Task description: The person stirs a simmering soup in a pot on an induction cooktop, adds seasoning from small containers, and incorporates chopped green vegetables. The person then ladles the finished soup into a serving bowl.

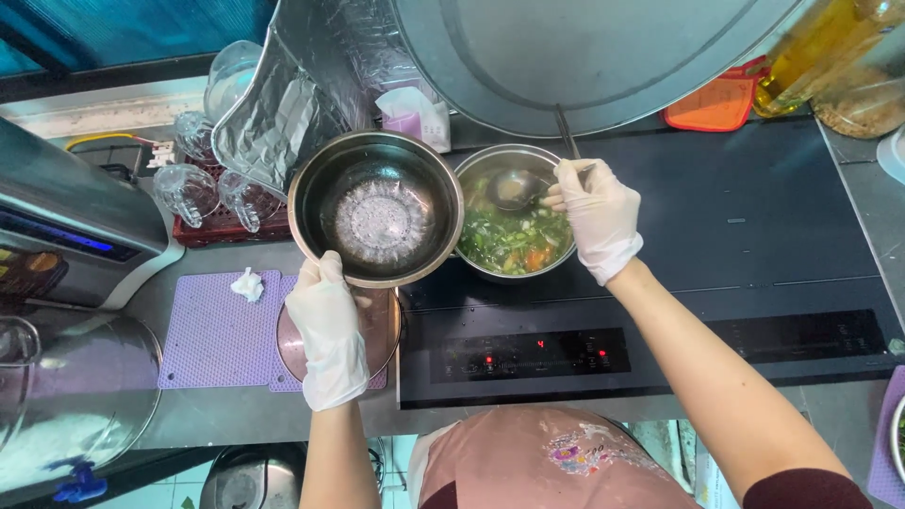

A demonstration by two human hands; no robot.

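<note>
My left hand [327, 332], in a white glove, grips the near rim of a steel bowl [375, 207] with a glass liner and holds it in the air beside the stove. My right hand [598, 212], also gloved, holds a metal ladle [517, 188] whose cup dips into a steel pot [481, 268] of green vegetable soup with orange pieces. The pot sits on the black induction cooktop [735, 226], just right of the bowl, their rims nearly touching.
A glass pot lid [377, 330] rests on a purple silicone mat [217, 330] under the bowl. Upturned glasses sit in a red rack [222, 226] at back left. An appliance [66, 226] stands at far left; oil bottles [830, 47] at back right. The range hood [584, 47] hangs overhead.
</note>
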